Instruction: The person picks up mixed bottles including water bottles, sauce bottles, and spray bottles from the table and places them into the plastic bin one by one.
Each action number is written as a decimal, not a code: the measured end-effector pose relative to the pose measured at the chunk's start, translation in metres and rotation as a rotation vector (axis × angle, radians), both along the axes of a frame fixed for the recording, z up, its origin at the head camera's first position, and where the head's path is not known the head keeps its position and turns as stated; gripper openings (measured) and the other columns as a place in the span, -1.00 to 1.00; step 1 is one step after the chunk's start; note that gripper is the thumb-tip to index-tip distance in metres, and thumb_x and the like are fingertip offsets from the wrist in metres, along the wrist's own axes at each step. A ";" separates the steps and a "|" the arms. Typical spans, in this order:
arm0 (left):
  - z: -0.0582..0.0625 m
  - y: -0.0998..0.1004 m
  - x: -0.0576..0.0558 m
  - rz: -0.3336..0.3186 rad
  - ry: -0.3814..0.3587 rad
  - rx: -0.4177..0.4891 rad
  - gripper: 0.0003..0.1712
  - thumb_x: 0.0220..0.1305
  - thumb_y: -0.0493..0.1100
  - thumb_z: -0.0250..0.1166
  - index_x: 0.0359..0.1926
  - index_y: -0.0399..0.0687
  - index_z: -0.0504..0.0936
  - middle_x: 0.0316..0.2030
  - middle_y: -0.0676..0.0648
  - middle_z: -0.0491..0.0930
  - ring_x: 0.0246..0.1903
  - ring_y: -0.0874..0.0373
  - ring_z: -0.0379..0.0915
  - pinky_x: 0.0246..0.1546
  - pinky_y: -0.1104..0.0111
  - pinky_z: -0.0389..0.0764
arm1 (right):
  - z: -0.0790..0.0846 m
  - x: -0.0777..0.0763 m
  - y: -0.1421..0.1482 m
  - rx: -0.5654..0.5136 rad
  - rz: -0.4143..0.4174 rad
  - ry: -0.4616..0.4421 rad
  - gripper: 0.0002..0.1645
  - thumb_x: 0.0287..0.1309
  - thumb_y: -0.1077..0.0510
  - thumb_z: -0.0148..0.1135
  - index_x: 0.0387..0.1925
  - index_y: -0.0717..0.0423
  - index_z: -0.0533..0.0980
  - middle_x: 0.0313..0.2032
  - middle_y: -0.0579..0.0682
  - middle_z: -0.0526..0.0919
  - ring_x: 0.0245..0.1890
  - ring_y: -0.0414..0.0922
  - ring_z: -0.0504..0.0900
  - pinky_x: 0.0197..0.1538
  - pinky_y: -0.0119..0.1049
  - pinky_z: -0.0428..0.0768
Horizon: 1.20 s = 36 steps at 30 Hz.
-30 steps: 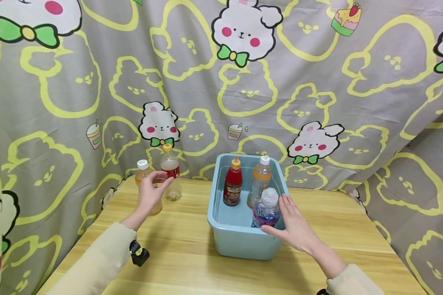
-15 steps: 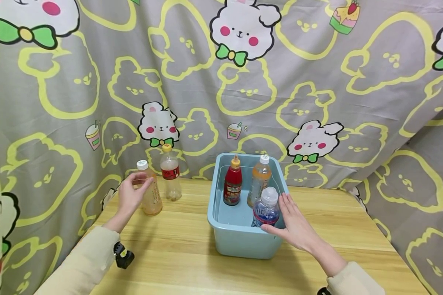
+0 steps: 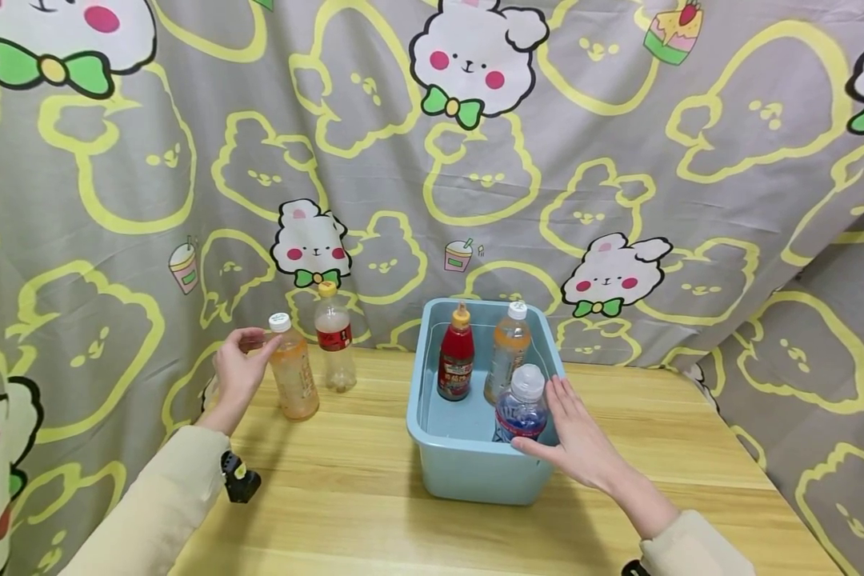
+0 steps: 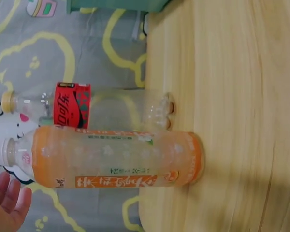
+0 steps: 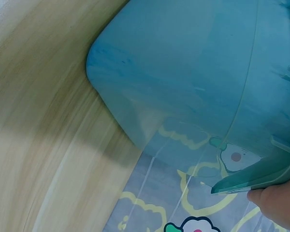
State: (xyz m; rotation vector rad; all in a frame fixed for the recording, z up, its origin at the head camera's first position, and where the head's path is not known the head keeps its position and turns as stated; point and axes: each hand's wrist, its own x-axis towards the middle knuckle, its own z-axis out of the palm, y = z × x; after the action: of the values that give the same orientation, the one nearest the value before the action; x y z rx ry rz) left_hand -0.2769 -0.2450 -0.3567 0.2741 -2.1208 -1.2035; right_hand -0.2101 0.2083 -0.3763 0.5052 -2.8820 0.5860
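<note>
In the head view my left hand (image 3: 242,370) is at the neck of an orange-tinted drink bottle (image 3: 295,378) with a white cap, upright on the table. The left wrist view shows spread fingertips (image 4: 8,198) beside that bottle's cap, not closed on it. A clear cola bottle (image 3: 337,336) with a yellow cap and red label stands just behind. My right hand (image 3: 583,448) rests on the right front rim of a blue plastic bin (image 3: 475,472), fingers straight along the side and thumb at the front rim.
Inside the bin stand a red sauce bottle (image 3: 456,360) with a yellow nozzle cap, another orange drink bottle (image 3: 510,344), and a clear bottle with a blue label (image 3: 522,412). A patterned curtain (image 3: 490,192) hangs behind the wooden table (image 3: 346,496).
My left hand has moved left from in front of the two bottles to the white-capped bottle's neck. The right hand has stayed on the bin's rim.
</note>
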 end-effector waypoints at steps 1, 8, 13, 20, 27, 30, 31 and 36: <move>0.000 0.000 -0.001 0.007 -0.008 0.008 -0.55 0.02 -0.07 0.33 -0.19 -0.36 0.50 -0.24 -0.26 0.53 -0.27 0.01 0.43 -0.30 0.43 0.34 | 0.000 0.000 0.000 0.001 0.000 -0.001 0.24 -0.13 -0.44 0.08 0.28 0.38 -0.07 0.31 0.27 -0.12 0.31 0.13 -0.20 0.22 0.09 -0.02; -0.001 0.000 -0.010 0.028 -0.038 0.079 -0.50 -0.05 -0.07 0.37 -0.17 -0.34 0.48 -0.24 -0.23 0.51 -0.26 0.06 0.40 -0.30 0.48 0.33 | 0.000 0.000 0.000 0.007 -0.002 0.001 0.24 -0.13 -0.45 0.07 0.28 0.38 -0.06 0.31 0.27 -0.11 0.30 0.14 -0.19 0.22 0.09 -0.01; 0.000 0.002 -0.016 0.032 -0.049 0.119 -0.46 -0.06 -0.08 0.38 -0.13 -0.34 0.44 -0.19 -0.24 0.47 -0.18 -0.03 0.40 -0.22 0.37 0.35 | -0.001 0.000 0.000 0.005 -0.002 0.004 0.24 -0.13 -0.45 0.07 0.28 0.38 -0.06 0.31 0.27 -0.12 0.30 0.14 -0.20 0.22 0.09 -0.02; -0.001 0.004 -0.025 0.054 -0.061 0.145 -0.45 -0.08 -0.12 0.40 -0.11 -0.35 0.42 -0.17 -0.24 0.45 -0.16 -0.07 0.36 -0.19 0.30 0.34 | 0.000 0.000 0.000 0.006 0.000 0.007 0.24 -0.13 -0.44 0.08 0.28 0.38 -0.06 0.31 0.28 -0.11 0.30 0.15 -0.18 0.22 0.09 -0.01; -0.003 0.005 -0.032 0.061 -0.071 0.171 -0.43 -0.10 -0.12 0.41 -0.11 -0.34 0.41 -0.17 -0.23 0.43 -0.18 -0.02 0.33 -0.23 0.34 0.32 | 0.000 0.000 0.000 0.009 -0.001 -0.004 0.24 -0.12 -0.44 0.07 0.28 0.39 -0.06 0.30 0.29 -0.11 0.30 0.15 -0.20 0.22 0.09 -0.02; -0.003 0.005 -0.035 0.055 -0.073 0.181 -0.43 -0.10 -0.13 0.41 -0.11 -0.34 0.41 -0.18 -0.23 0.43 -0.21 0.02 0.32 -0.25 0.36 0.32 | 0.000 0.000 0.000 0.008 -0.003 -0.004 0.24 -0.12 -0.44 0.07 0.28 0.39 -0.06 0.30 0.29 -0.11 0.30 0.15 -0.19 0.22 0.09 -0.02; -0.003 0.005 -0.035 0.054 -0.074 0.182 -0.44 -0.10 -0.13 0.41 -0.11 -0.35 0.41 -0.19 -0.22 0.43 -0.22 0.03 0.32 -0.26 0.37 0.32 | 0.000 0.000 0.000 0.009 -0.003 -0.003 0.24 -0.12 -0.44 0.07 0.28 0.39 -0.06 0.30 0.29 -0.11 0.30 0.15 -0.19 0.22 0.09 -0.01; -0.003 0.005 -0.037 0.062 -0.087 0.182 -0.46 -0.09 -0.13 0.40 -0.13 -0.34 0.42 -0.23 -0.19 0.44 -0.29 0.12 0.30 -0.28 0.39 0.34 | 0.000 0.001 0.000 0.008 -0.001 -0.003 0.23 -0.12 -0.44 0.07 0.28 0.39 -0.06 0.30 0.29 -0.11 0.30 0.15 -0.20 0.22 0.09 -0.01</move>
State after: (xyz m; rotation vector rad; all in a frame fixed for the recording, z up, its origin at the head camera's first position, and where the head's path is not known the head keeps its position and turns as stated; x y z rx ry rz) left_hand -0.3139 -0.2397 -0.3598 0.4777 -2.0615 -1.3720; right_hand -0.2092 0.2078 -0.3761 0.5047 -2.8882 0.5761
